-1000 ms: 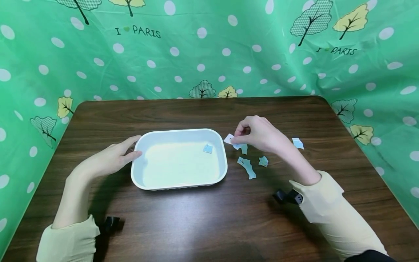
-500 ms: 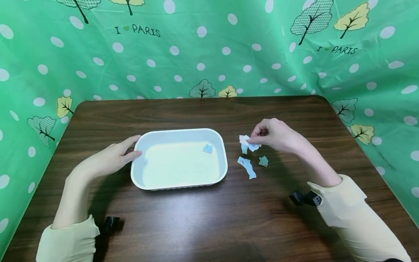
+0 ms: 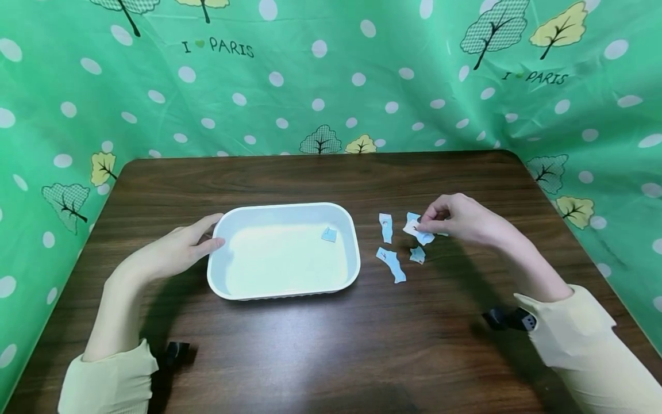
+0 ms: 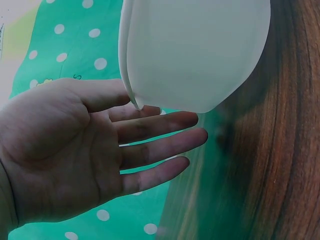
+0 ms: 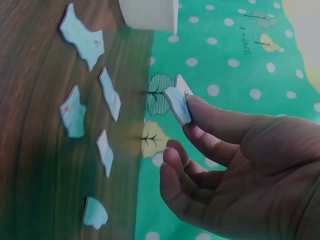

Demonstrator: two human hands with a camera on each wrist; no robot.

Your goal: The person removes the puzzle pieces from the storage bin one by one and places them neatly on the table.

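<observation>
My left hand (image 3: pixel 178 248) grips the left end of the white plastic tray (image 3: pixel 283 294), thumb over the rim; in the left wrist view the other fingers (image 4: pixel 165 145) stretch out below it. My right hand (image 3: pixel 462 217) pinches a pale blue and white jigsaw puzzle piece (image 5: pixel 178 102) between thumb and index finger, raised above the table. Beneath and around it lie several loose puzzle pieces, including a narrow one (image 3: pixel 385 228), a long curved one (image 3: pixel 392 264) and a small one (image 3: pixel 418 255). Inside the tray, one blue piece (image 3: pixel 328 234) lies near the right end.
The dark wooden table (image 3: pixel 310 356) carries the tray and the pieces. A green polka-dot cloth (image 3: pixel 331 80) hangs behind and at both sides. In the right wrist view, a rounded piece (image 5: pixel 95 213) lies farthest from the tray.
My right hand has moved right, away from the tray, carrying the pinched puzzle piece over the loose ones. The narrow piece near the tray is now uncovered. My left hand stays put.
</observation>
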